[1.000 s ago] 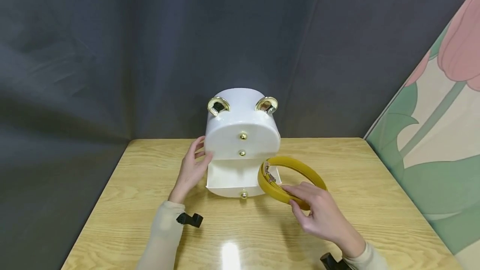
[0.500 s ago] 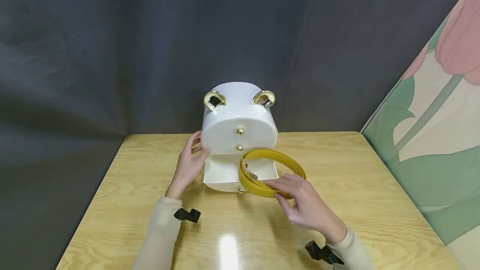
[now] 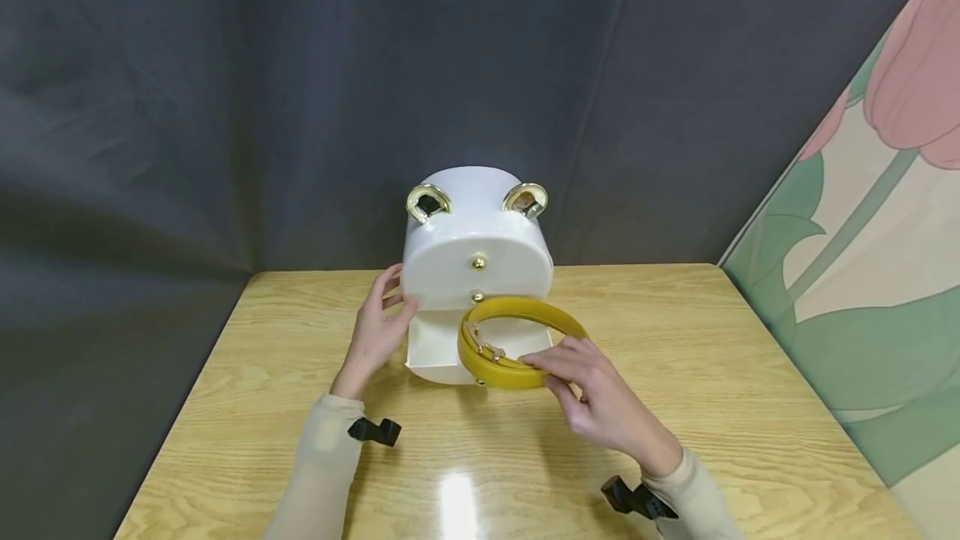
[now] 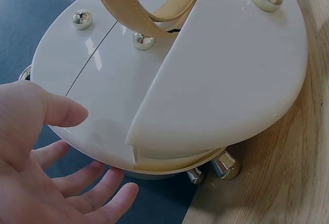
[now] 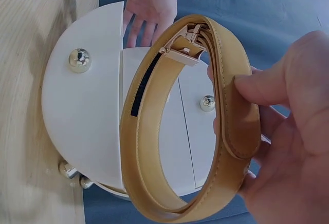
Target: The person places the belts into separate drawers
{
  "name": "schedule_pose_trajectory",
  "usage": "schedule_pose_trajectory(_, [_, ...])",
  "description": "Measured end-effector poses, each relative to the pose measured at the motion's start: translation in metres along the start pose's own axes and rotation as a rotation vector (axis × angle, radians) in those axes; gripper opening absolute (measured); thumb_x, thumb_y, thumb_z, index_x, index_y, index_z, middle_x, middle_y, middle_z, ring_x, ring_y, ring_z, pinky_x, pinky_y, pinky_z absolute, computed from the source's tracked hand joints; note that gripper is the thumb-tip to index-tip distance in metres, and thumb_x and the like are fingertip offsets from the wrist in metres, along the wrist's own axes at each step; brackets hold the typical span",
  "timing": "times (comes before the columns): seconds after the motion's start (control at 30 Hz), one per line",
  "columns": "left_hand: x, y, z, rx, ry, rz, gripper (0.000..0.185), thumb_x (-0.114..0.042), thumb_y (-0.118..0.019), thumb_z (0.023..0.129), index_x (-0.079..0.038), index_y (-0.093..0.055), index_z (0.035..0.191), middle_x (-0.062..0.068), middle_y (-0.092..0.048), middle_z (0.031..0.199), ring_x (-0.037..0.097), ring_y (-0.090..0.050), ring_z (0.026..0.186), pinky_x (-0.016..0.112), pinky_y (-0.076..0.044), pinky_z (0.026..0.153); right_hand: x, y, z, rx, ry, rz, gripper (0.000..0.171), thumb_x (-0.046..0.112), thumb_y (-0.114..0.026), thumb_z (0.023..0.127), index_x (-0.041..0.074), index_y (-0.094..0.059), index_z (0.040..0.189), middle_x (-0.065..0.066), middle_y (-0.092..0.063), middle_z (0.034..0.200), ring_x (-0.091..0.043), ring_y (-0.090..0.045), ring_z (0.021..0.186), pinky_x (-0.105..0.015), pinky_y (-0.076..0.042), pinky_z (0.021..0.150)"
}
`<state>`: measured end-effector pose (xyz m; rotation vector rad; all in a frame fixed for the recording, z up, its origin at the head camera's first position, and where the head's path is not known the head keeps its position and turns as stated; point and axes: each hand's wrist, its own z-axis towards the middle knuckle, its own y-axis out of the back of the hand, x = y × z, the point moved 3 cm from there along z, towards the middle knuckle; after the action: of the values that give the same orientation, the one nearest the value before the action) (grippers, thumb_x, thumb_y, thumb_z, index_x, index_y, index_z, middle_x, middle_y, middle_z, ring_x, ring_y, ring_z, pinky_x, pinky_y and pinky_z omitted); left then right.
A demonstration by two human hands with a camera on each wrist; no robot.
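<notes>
Since the earlier frame we are shifting the yellow belt (image 3: 517, 340) leftward, over the open bottom drawer (image 3: 435, 352). Our left hand (image 3: 378, 332) is resting with relaxed fingers against the white drawer box (image 3: 476, 252), holding nothing. Our right hand (image 3: 592, 394) is pinching the coiled belt above the wooden table (image 3: 750, 373).
</notes>
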<state>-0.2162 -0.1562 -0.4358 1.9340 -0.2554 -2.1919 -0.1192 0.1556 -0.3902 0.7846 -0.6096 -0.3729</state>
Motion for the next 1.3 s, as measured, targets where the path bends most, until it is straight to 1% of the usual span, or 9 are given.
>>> schedule_pose_trajectory(0.2, [0.001,0.000,0.000,-0.005,0.007,0.004,0.064,-0.019,-0.062,0.107,-0.019,-0.035,0.165,0.018,-0.046,0.162,0.041,-0.054,0.142,0.056,-0.053,0.112,-0.002,0.000,0.004,0.002,-0.010,0.053,0.046,-0.014,-0.070,0.088,0.011,-0.077,0.126,0.009,-0.076,0.101,-0.005,-0.054,0.089,-0.028,-0.044,0.082])
schedule_pose_trajectory(0.3, [0.001,0.001,0.000,-0.005,0.000,0.003,0.064,-0.019,-0.062,0.108,-0.018,-0.034,0.166,0.019,-0.045,0.163,0.042,-0.053,0.143,0.057,-0.053,0.113,-0.002,0.000,0.007,0.010,-0.027,0.098,0.045,-0.014,-0.069,0.090,0.010,-0.077,0.128,0.007,-0.077,0.104,-0.004,-0.052,0.089,-0.027,-0.042,0.081])
schedule_pose_trajectory(0.5, [0.001,0.002,0.000,0.001,-0.009,0.002,0.063,-0.020,-0.061,0.109,-0.017,-0.034,0.166,0.019,-0.043,0.164,0.043,-0.051,0.144,0.058,-0.052,0.113,-0.003,-0.002,0.013,0.046,-0.065,0.182,0.042,-0.012,-0.066,0.094,0.007,-0.075,0.131,0.001,-0.078,0.113,-0.006,-0.056,0.093,-0.029,-0.047,0.082])
schedule_pose_trajectory(0.6, [0.000,0.001,-0.001,0.003,-0.007,0.000,0.063,-0.020,-0.061,0.109,-0.017,-0.034,0.166,0.019,-0.043,0.164,0.043,-0.051,0.144,0.058,-0.052,0.114,-0.002,-0.004,0.017,0.067,-0.077,0.208,0.042,-0.010,-0.064,0.096,0.008,-0.074,0.133,0.002,-0.077,0.112,-0.006,-0.055,0.093,-0.028,-0.048,0.080])
schedule_pose_trajectory(0.8, [0.001,0.001,0.000,0.002,-0.002,-0.002,0.063,-0.019,-0.061,0.109,-0.017,-0.034,0.166,0.019,-0.043,0.164,0.042,-0.051,0.144,0.058,-0.051,0.114,-0.002,-0.009,0.022,0.082,-0.077,0.202,0.042,-0.008,-0.064,0.097,0.009,-0.074,0.135,0.001,-0.078,0.117,-0.010,-0.058,0.097,-0.031,-0.049,0.083])
schedule_pose_trajectory(0.97, [0.000,0.001,-0.001,0.002,-0.002,0.002,0.063,-0.019,-0.060,0.109,-0.016,-0.034,0.166,0.020,-0.043,0.164,0.043,-0.051,0.144,0.057,-0.051,0.114,-0.005,-0.013,0.026,0.106,-0.104,0.191,0.044,-0.006,-0.063,0.098,0.013,-0.073,0.137,0.000,-0.077,0.126,-0.013,-0.063,0.108,-0.037,-0.053,0.092])
schedule_pose_trajectory(1.07, [0.000,0.001,-0.001,0.003,-0.006,0.007,0.063,-0.019,-0.060,0.109,-0.015,-0.034,0.166,0.020,-0.043,0.164,0.043,-0.051,0.144,0.057,-0.051,0.114,-0.007,-0.017,0.029,0.118,-0.115,0.193,0.043,-0.006,-0.062,0.099,0.013,-0.074,0.136,-0.002,-0.075,0.129,-0.017,-0.066,0.114,-0.042,-0.055,0.097])
schedule_pose_trajectory(1.2, [0.001,0.000,0.000,0.002,-0.008,0.001,0.062,-0.019,-0.061,0.109,-0.016,-0.035,0.165,0.020,-0.044,0.164,0.043,-0.052,0.144,0.057,-0.052,0.114,-0.010,-0.023,0.031,0.132,-0.131,0.197,0.042,-0.005,-0.061,0.099,0.011,-0.074,0.135,-0.003,-0.075,0.129,-0.017,-0.066,0.113,-0.041,-0.056,0.095])
schedule_pose_trajectory(1.3, [0.000,0.000,-0.001,0.003,-0.005,-0.004,0.062,-0.019,-0.061,0.109,-0.017,-0.035,0.165,0.019,-0.044,0.164,0.042,-0.052,0.144,0.057,-0.052,0.114,-0.013,-0.028,0.033,0.137,-0.148,0.202,0.042,-0.005,-0.061,0.099,0.012,-0.074,0.135,-0.002,-0.075,0.125,-0.014,-0.063,0.105,-0.035,-0.054,0.088])
